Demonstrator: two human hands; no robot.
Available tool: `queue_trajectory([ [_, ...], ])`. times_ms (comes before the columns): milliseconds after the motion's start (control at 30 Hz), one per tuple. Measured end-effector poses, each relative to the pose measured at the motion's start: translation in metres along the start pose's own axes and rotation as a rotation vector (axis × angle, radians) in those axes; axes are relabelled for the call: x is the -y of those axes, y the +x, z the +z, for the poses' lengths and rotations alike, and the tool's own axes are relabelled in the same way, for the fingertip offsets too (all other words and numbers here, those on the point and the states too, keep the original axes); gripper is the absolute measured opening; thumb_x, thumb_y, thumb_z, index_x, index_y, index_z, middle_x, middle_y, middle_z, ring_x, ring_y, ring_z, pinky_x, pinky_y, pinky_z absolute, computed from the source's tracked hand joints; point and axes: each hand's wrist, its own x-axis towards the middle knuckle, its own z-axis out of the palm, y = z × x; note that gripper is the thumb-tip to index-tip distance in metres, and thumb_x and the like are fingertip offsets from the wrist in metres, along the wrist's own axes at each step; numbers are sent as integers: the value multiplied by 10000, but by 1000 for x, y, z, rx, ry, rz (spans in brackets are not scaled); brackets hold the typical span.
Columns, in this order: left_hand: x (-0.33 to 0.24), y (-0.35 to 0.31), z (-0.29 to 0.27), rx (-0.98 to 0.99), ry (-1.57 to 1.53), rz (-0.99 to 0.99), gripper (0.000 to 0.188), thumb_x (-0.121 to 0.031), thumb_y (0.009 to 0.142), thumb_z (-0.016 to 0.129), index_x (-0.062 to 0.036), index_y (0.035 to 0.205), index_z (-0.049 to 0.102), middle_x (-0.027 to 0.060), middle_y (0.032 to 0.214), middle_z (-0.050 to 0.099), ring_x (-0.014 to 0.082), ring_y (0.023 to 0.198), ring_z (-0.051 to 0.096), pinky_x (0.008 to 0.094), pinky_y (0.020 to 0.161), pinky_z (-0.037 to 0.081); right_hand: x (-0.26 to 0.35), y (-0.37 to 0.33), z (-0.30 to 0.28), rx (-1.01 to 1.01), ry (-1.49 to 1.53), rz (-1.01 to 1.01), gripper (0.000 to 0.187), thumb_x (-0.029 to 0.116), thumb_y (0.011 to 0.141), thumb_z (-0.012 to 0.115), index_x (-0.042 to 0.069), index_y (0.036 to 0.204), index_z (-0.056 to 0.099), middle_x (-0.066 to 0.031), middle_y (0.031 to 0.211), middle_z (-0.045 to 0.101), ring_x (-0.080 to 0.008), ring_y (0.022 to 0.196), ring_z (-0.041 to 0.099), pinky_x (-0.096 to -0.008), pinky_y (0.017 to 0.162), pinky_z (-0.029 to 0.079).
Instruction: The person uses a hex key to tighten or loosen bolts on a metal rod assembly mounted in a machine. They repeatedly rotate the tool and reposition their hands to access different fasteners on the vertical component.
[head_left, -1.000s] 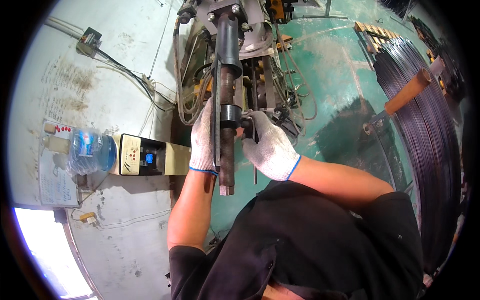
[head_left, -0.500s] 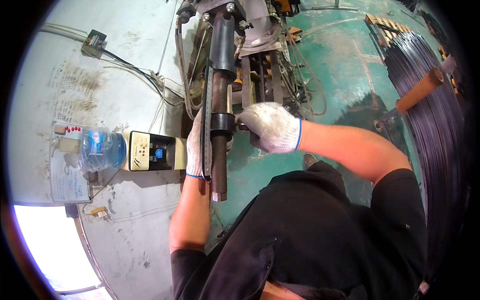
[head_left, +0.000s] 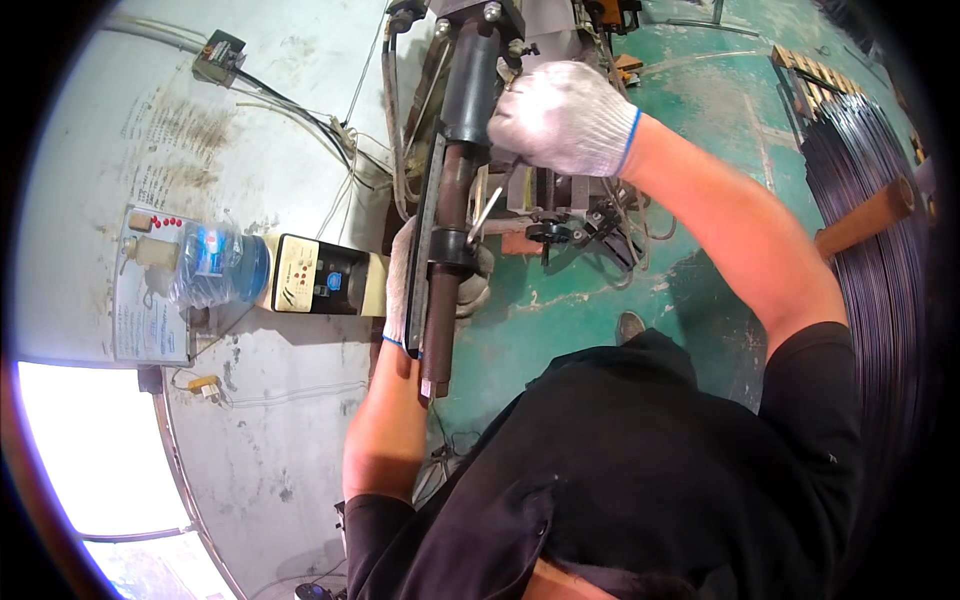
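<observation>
A thick threaded rod [head_left: 437, 330] runs out of a dark cylinder [head_left: 472, 85] toward me, and a black collar [head_left: 452, 249] sits around it. A long graduated ruler [head_left: 424, 245] lies along the rod's left side. My left hand [head_left: 401, 272], in a white knit glove, is wrapped round the ruler and rod from beneath; its fingertips come out right of the rod below the collar. A thin bright metal bar [head_left: 488, 214] stands tilted at the collar's right side. My gloved right hand [head_left: 560, 118] is closed beside the cylinder; what its fingers hold is hidden.
At left, a water dispenser [head_left: 325, 277] with a blue bottle [head_left: 225, 265] stands by the pale wall. Hoses [head_left: 397, 130] hang beside the machine. Long dark bars [head_left: 870, 230] are stacked at right, near a rusty pipe [head_left: 868, 216]. The floor [head_left: 700, 140] is green.
My right hand has moved from the collar up and forward to beside the cylinder. The bright bar now leans to the right. My left hand keeps its hold.
</observation>
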Motion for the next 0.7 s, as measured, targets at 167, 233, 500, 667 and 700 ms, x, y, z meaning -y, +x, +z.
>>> queue_trajectory([
  [167, -2, 5, -7, 82, 18, -51, 605, -600, 1139, 436, -53, 1112, 694, 162, 855, 723, 201, 433, 531, 313, 327, 343, 14, -12, 0, 40, 86, 160, 263, 230, 755, 866, 119, 957, 739, -63, 937, 697, -296, 975, 739, -470, 861, 585],
  [233, 1, 5, 5, -45, 100, 138, 538, -522, 1152, 470, -31, 1163, 690, 161, 823, 716, 191, 423, 543, 303, 327, 367, 30, -36, 1, 0, 153, 282, 370, 219, 758, 892, 94, 1083, 766, -82, 1029, 730, -315, 1065, 726, -475, 924, 574],
  [500, -3, -1, 16, -132, 186, 170, 407, -368, 1201, 477, -28, 1352, 643, 135, 802, 713, 195, 486, 632, 310, 368, 454, 109, -40, -29, -96, 1394, 1455, 625, 589, 973, 863, 7, 1169, 745, -51, 891, 729, -116, 736, 678, -293, 675, 558],
  [667, -4, 8, -3, -87, 442, 258, 351, -339, 1192, 530, -50, 1358, 639, 82, 883, 739, 166, 578, 681, 300, 425, 512, 112, -10, -19, 48, 1223, 1415, 567, 496, 887, 821, -50, 1028, 760, -194, 823, 767, -330, 821, 790, -450, 826, 625],
  [700, -4, 7, -6, -82, 452, 252, 338, -329, 1190, 541, -52, 1354, 642, 73, 895, 741, 159, 598, 689, 295, 440, 523, 112, -8, -22, 63, 1207, 1394, 537, 461, 884, 806, -52, 1036, 759, -209, 848, 773, -354, 862, 790, -463, 859, 621],
])
